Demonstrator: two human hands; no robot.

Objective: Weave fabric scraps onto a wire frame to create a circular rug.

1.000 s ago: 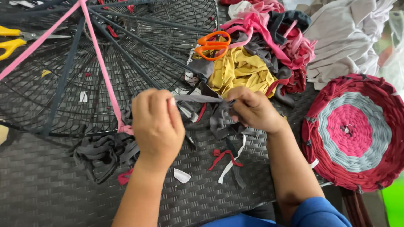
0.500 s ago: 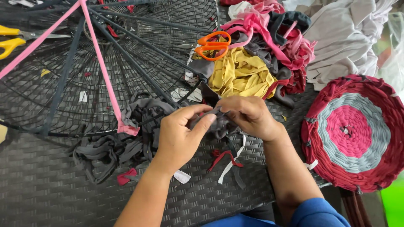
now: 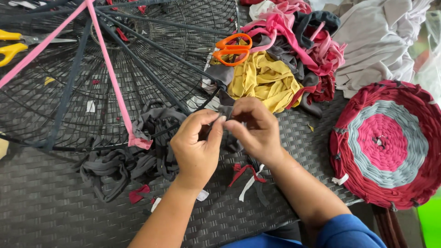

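Note:
My left hand (image 3: 196, 144) and my right hand (image 3: 254, 128) meet over a dark wicker table (image 3: 55, 216), fingertips pinched together on a dark grey fabric strip (image 3: 225, 111). The strip runs up toward the rim of a round black wire frame (image 3: 151, 55) that lies flat on the table. Pink strips (image 3: 112, 82) and dark strips are stretched across the frame like spokes. A loose heap of grey fabric strips (image 3: 128, 160) lies at the frame's near edge, just left of my left hand.
Orange scissors (image 3: 232, 49) rest on a pile of yellow, pink and grey cloth (image 3: 271, 80) behind my hands. Yellow scissors (image 3: 14, 43) lie far left. A round woven mat (image 3: 390, 142) in red, grey and pink sits right. Small red and white scraps (image 3: 245, 177) lie near my wrists.
My left hand has dropped from a raised position and closed in on the right hand. Both now pinch the grey strip together, slightly lower and nearer than before.

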